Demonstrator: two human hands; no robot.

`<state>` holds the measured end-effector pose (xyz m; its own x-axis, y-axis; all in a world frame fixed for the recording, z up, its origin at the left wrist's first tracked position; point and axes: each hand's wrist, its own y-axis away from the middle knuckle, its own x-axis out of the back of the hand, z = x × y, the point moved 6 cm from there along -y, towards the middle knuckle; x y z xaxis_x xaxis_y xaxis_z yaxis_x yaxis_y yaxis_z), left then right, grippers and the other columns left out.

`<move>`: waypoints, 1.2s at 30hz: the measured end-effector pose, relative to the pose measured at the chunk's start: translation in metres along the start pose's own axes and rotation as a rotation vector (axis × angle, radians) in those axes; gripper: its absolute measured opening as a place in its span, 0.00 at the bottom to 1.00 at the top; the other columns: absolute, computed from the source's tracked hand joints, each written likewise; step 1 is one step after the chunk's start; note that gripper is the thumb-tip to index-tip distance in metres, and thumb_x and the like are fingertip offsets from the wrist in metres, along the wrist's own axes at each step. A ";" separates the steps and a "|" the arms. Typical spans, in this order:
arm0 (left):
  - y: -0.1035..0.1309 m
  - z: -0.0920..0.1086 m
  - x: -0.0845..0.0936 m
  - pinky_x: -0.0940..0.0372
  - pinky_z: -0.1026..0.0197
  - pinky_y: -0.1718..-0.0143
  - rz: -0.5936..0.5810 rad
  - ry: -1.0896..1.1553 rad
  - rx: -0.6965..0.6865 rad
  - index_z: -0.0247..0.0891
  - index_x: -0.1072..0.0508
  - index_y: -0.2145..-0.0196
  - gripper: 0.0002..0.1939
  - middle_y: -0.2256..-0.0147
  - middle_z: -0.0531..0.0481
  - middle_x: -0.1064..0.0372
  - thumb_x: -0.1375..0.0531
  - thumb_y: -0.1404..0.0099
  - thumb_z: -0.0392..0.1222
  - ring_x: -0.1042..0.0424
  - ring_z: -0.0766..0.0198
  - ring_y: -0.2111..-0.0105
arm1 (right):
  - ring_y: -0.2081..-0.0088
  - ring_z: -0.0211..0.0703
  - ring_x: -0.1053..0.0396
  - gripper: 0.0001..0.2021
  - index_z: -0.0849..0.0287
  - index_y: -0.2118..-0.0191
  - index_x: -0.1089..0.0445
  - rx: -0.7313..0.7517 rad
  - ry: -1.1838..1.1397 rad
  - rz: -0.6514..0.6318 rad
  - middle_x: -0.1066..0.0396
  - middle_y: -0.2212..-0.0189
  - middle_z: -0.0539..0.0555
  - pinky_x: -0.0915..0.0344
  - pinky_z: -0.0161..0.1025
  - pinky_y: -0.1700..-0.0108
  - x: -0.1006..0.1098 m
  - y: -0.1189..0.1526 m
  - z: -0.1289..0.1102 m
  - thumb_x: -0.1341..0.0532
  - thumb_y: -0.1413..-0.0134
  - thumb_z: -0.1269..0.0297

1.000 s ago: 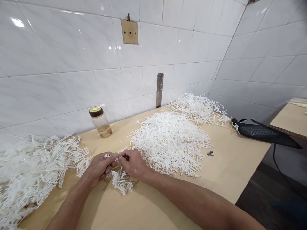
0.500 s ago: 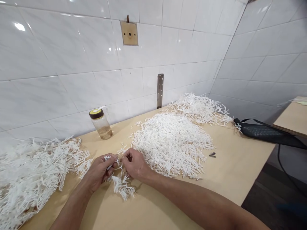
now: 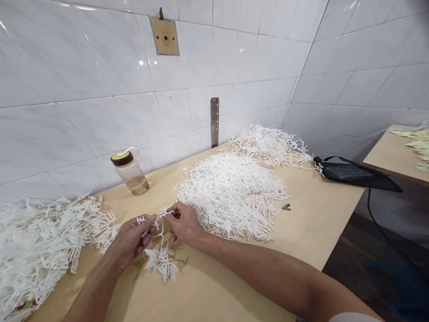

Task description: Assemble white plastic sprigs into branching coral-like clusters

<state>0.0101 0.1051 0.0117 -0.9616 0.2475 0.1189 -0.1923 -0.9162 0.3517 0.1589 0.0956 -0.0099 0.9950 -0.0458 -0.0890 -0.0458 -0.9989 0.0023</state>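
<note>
My left hand [image 3: 127, 243] is closed on a white branching plastic piece [image 3: 163, 267], whose thin twigs hang below the fingers over the table. Some short white tips poke out above the left thumb. My right hand [image 3: 188, 226] pinches a thin side branch of the same piece, just right of the left fingertips. Beside the right hand lies a large heap of small loose white sticks [image 3: 231, 197]. A tangle of white branching pieces [image 3: 43, 250] spreads to the left of my left hand.
Behind the hands stands a clear bottle [image 3: 131, 174] with a dark and yellow lid. Bare white branches [image 3: 268, 142] lie at the back. Two small dark objects [image 3: 286, 207] rest right of the heap. A black bag-like item [image 3: 351, 173] lies at the table's right edge.
The view has shifted a little to the right. My right hand now pinches a branch that shows between the two hands; the hanging twigs stay below the left fingers.
</note>
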 end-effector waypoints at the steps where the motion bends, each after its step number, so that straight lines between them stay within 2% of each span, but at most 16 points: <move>1: -0.001 -0.001 0.001 0.57 0.71 0.86 0.005 0.005 0.009 0.36 0.35 0.76 0.24 0.83 0.58 0.41 0.30 0.53 0.57 0.50 0.75 0.86 | 0.86 0.32 0.40 0.05 0.57 0.66 0.34 0.004 0.002 0.010 0.37 0.81 0.42 0.41 0.31 0.84 0.001 0.000 0.000 0.39 0.47 0.64; 4: -0.004 -0.003 0.004 0.56 0.71 0.87 0.011 0.048 0.013 0.36 0.34 0.77 0.23 0.85 0.59 0.44 0.31 0.52 0.57 0.50 0.74 0.86 | 0.81 0.33 0.37 0.04 0.58 0.69 0.34 0.148 0.081 0.023 0.36 0.80 0.44 0.39 0.31 0.78 0.001 0.004 -0.010 0.39 0.48 0.65; 6: -0.006 -0.004 0.007 0.55 0.70 0.87 0.020 0.081 -0.004 0.36 0.34 0.76 0.22 0.84 0.58 0.41 0.31 0.51 0.57 0.49 0.74 0.86 | 0.76 0.33 0.36 0.04 0.59 0.72 0.33 0.263 0.127 -0.015 0.34 0.79 0.45 0.39 0.31 0.74 -0.003 0.008 -0.018 0.39 0.49 0.67; 8: -0.007 -0.005 0.008 0.55 0.70 0.87 0.022 0.089 -0.028 0.36 0.34 0.76 0.22 0.83 0.58 0.41 0.32 0.49 0.57 0.49 0.74 0.86 | 0.75 0.33 0.37 0.03 0.60 0.72 0.31 0.309 0.119 -0.062 0.34 0.78 0.46 0.40 0.31 0.72 -0.007 0.011 -0.019 0.39 0.50 0.68; 13: -0.004 -0.002 0.004 0.55 0.71 0.86 -0.006 0.054 -0.073 0.36 0.34 0.76 0.24 0.84 0.58 0.42 0.32 0.48 0.59 0.49 0.74 0.86 | 0.76 0.34 0.37 0.09 0.61 0.62 0.27 0.218 0.023 -0.074 0.31 0.76 0.47 0.42 0.30 0.76 -0.008 0.005 -0.004 0.38 0.47 0.62; 17: -0.001 0.000 -0.001 0.55 0.70 0.85 -0.024 0.045 -0.100 0.37 0.36 0.76 0.24 0.84 0.58 0.42 0.31 0.50 0.58 0.47 0.73 0.85 | 0.80 0.34 0.39 0.10 0.61 0.67 0.27 0.160 0.042 -0.083 0.33 0.80 0.47 0.42 0.31 0.78 -0.009 0.002 0.002 0.38 0.46 0.59; 21: 0.002 0.002 -0.003 0.56 0.70 0.86 0.029 -0.001 -0.116 0.37 0.36 0.78 0.25 0.85 0.58 0.43 0.31 0.51 0.59 0.48 0.73 0.86 | 0.84 0.33 0.41 0.11 0.59 0.68 0.26 0.090 0.085 -0.108 0.35 0.82 0.45 0.43 0.31 0.81 -0.010 0.001 0.006 0.37 0.46 0.56; 27: 0.001 0.001 -0.003 0.55 0.69 0.86 0.041 -0.027 -0.100 0.36 0.34 0.78 0.23 0.85 0.56 0.42 0.32 0.49 0.58 0.48 0.72 0.86 | 0.78 0.36 0.36 0.10 0.59 0.70 0.26 0.181 0.158 -0.037 0.31 0.80 0.47 0.40 0.31 0.76 -0.007 0.000 0.002 0.37 0.47 0.58; 32: 0.002 0.001 0.000 0.56 0.69 0.86 0.006 -0.038 -0.106 0.36 0.36 0.80 0.25 0.86 0.56 0.43 0.35 0.44 0.59 0.50 0.74 0.87 | 0.78 0.37 0.36 0.11 0.59 0.72 0.26 0.204 0.226 -0.042 0.32 0.82 0.47 0.41 0.32 0.76 -0.006 0.001 -0.002 0.39 0.45 0.58; 36: 0.001 -0.001 0.001 0.55 0.68 0.87 -0.022 0.045 -0.109 0.36 0.34 0.79 0.22 0.86 0.57 0.43 0.32 0.48 0.55 0.47 0.73 0.87 | 0.82 0.37 0.38 0.14 0.59 0.73 0.27 0.168 0.258 -0.046 0.36 0.86 0.46 0.42 0.32 0.79 -0.004 0.005 -0.001 0.40 0.44 0.54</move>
<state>0.0083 0.1040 0.0112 -0.9643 0.2554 0.0695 -0.2310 -0.9402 0.2504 0.1544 0.0913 -0.0087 0.9850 -0.0214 0.1710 0.0068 -0.9867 -0.1625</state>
